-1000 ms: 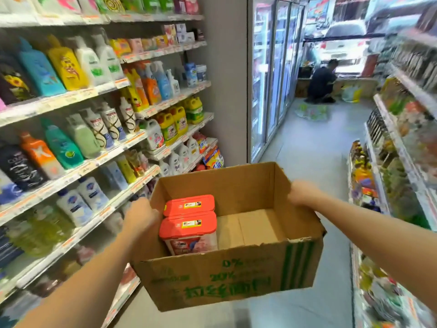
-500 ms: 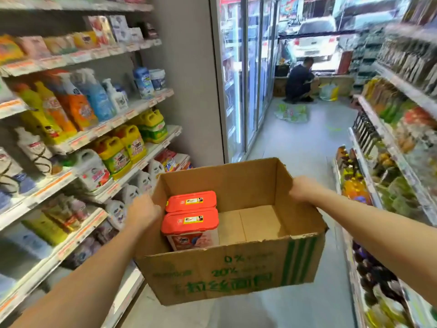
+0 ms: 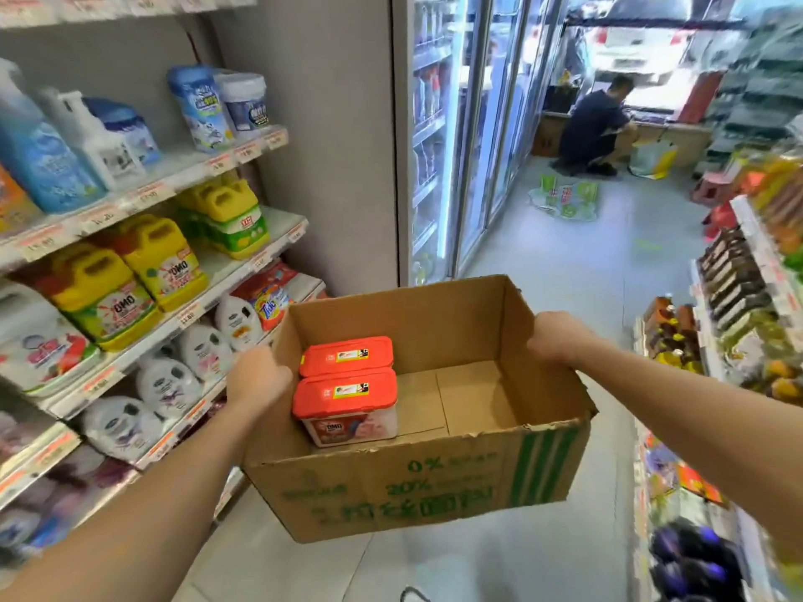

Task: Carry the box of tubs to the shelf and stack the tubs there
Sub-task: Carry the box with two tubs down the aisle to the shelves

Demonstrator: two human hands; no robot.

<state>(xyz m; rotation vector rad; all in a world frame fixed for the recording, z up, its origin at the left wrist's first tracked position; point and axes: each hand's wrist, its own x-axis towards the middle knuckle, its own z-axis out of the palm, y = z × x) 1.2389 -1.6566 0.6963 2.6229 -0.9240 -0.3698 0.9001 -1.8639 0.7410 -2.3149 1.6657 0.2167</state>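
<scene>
One cardboard box (image 3: 417, 484) is being gripped by two hands, left (image 3: 256, 380) and right (image 3: 560, 341); two red-lidded tubs (image 3: 345, 406) are being carried inside.

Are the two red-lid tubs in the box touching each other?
Touching. The head view shows the near tub and the far tub pressed lid edge to lid edge, no gap between, in the left side of the cardboard box.

Floor (image 3: 578, 271): pale grey tiles, seen running ahead of the hands down a narrow aisle.
Wall (image 3: 330, 136): a plain grey panel, placed ahead of the left hand.
Shelves (image 3: 243, 262): white tiers with price tags, set left of the hands.
Fridge doors (image 3: 469, 136): lit glass, ranged ahead beyond the wall.
Right racks (image 3: 738, 271): stocked shelving, found right of the hands.
Light: bright daylight is admitted at the far end.
</scene>
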